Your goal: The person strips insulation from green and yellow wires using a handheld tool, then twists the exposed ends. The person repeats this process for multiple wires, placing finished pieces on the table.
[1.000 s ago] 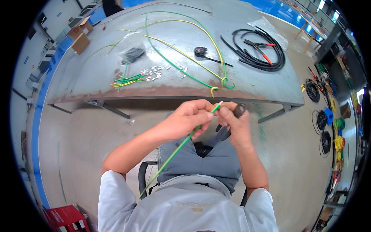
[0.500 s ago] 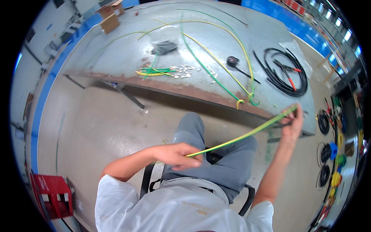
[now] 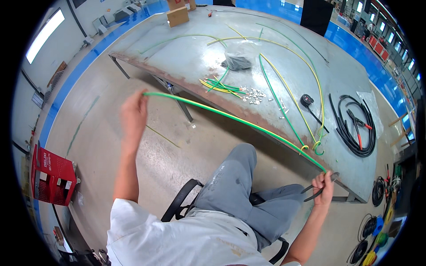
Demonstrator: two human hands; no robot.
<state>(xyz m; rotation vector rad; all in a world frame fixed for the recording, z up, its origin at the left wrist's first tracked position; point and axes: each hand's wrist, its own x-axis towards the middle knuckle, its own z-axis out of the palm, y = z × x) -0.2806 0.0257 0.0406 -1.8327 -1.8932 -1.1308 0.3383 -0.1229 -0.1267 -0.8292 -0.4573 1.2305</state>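
Note:
A green-and-yellow wire (image 3: 235,119) stretches in a shallow curve between my two hands, in front of the table's near edge. My left hand (image 3: 134,113), raised at the left and a little blurred, pinches one end. At the right, my right hand (image 3: 324,188) grips the other end beside the table's corner. A dark hand tool (image 3: 314,195) with two handles also sits in my right hand; my fingers hide its middle, so I cannot tell its kind. More green and yellow wires (image 3: 284,84) lie curved on the tabletop, some with looped ends near the edge.
On the metal table (image 3: 177,53) are short cut wires (image 3: 219,85), small metal terminals (image 3: 254,95), a dark plastic bag (image 3: 237,62), a black tape measure (image 3: 306,100), a black cable coil (image 3: 341,133) and red-handled pliers (image 3: 357,126). A red cart (image 3: 52,177) stands left.
My left hand has swung up and out to the left, drawing the wire out long. My right hand has come lower, and the view has turned.

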